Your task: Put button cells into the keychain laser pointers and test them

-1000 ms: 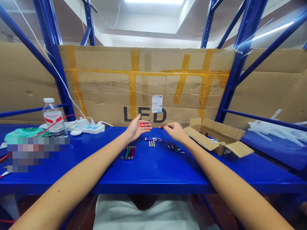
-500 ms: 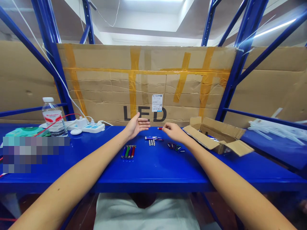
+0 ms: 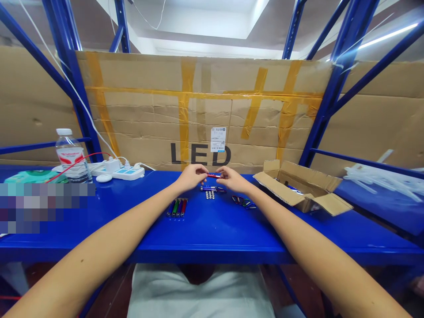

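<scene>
Beyond the small parts, both my hands meet at a slim red metal tube (image 3: 213, 176) that lies crosswise between them. My left hand (image 3: 193, 177) has its fingertips closed at the tube's left end. A thumb-and-finger pinch of my right hand (image 3: 232, 180) grips the right end. Just nearer to me lies a blue metal tube (image 3: 208, 189), with darker slim pieces beside its right end. Small silver discs, like button cells (image 3: 210, 194), sit in rows below it. Several coloured tubes (image 3: 178, 207) in blue, green and red form a row at left; several coloured carabiners (image 3: 243, 202) lie at right.
An open cardboard box (image 3: 300, 187) holding some parts stands at right. At left are a water bottle (image 3: 71, 157), a power strip (image 3: 127, 171) with cables and a round white object (image 3: 104, 178). A large cardboard sheet (image 3: 149, 119) and blue rack posts close off the back.
My left hand has turned from flat and spread to closed at the red tube. My right hand has drawn the tube slightly left and lifted it between the hands. The view shifted slightly.
</scene>
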`<state>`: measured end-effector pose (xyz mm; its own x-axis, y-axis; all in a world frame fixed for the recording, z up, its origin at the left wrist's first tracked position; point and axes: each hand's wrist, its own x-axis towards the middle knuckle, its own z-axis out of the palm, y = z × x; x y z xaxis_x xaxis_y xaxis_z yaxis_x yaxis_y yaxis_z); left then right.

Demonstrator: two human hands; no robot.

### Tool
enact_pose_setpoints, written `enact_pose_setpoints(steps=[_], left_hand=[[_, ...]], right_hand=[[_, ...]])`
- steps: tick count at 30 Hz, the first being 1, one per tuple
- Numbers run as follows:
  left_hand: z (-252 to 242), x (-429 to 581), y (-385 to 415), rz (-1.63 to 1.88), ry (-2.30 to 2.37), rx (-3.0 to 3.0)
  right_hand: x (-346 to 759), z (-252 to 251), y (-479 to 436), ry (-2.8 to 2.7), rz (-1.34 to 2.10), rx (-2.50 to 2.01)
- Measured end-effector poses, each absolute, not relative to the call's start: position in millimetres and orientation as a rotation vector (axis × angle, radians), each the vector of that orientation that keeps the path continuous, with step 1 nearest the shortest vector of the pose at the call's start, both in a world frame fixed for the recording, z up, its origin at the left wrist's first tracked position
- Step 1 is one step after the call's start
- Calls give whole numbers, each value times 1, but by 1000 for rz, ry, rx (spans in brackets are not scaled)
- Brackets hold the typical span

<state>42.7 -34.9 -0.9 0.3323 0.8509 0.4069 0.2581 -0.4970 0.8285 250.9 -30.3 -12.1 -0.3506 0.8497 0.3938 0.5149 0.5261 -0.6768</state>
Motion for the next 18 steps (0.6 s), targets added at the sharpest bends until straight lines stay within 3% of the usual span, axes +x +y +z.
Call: enact_pose_setpoints(steps=[10,18], left_hand=[[-3,44,-33,1178,855,1768],[-7,38,-17,1139,1153,2162]], right_hand=[[246,-13,-38,-1974,532,-980],[250,-16,-27,-2029,206,-1140]])
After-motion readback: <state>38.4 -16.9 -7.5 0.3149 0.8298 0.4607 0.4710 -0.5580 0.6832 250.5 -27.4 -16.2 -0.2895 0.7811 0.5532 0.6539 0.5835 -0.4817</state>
